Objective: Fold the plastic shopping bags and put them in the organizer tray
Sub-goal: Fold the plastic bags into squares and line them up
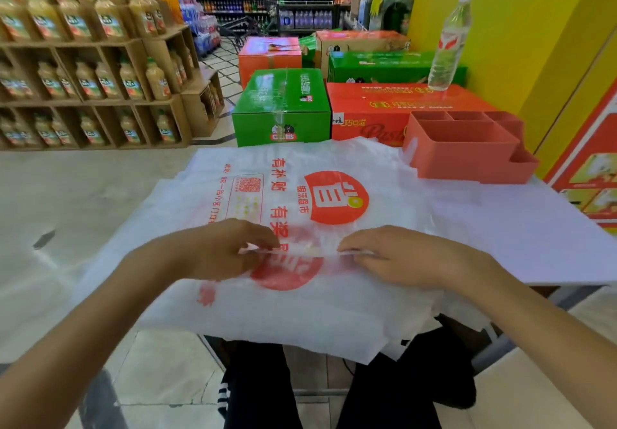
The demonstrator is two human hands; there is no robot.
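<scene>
- Plastic shopping bags [334, 174]: thin, translucent white film, stacked flat on the white worktop [534, 228]. The stack covers the left and centre of the worktop and overhangs its near edge and left side.
- Print on the top bag: a red disc logo with a white character, red lines of characters, and a red-framed QR code panel. The print faces away from the person and reads upside-down in the head view.
- A second red disc shows faintly through the film nearer the person, between and below the two hands.
- Near layer: a folded or lifted edge of film runs as a narrow horizontal strip between the hands; the film is creased and wrinkled there.
- Left hand [220, 251]: fingers curled, pinching the left end of the strip at the fingertips.
- Right hand [400, 256]: fingers bent, pinching the right end of the same strip.
- Organizer tray [467, 148]: coral-pink plastic, with one large compartment and several smaller ones; it stands at the far right of the worktop, just beside the far edge of the bags. No bag is seen inside it.
- Behind the worktop: green [283, 107] and orange cartons [394, 107], with a clear water bottle [450, 44] upright on an orange carton.
- Left background: wooden shelves [100, 71] of juice bottles.
</scene>
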